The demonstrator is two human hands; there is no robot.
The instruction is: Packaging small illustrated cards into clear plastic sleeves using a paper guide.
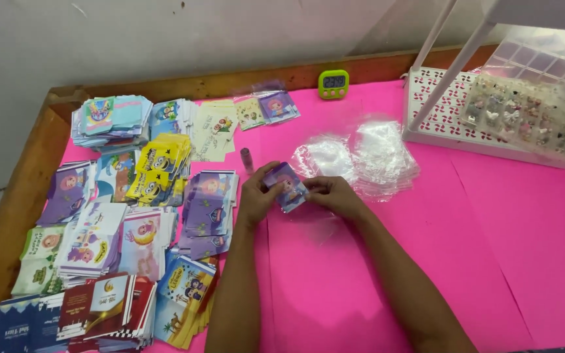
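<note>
Purple card [286, 186] in a clear sleeve was pinched between both hands above the pink table [479, 248]. Left hand [257, 196] closed on its left edge, thumb on top; right hand [335, 194] closed on its right edge. Just beyond the grip lay a heap of clear sleeves [361, 155], a small pink tube [246, 159] up-left. Card stacks [119, 229] spread well to the left. Green timer [333, 83] sat far behind, white rack [452, 111] far up-right with a bead box [524, 114].
</note>
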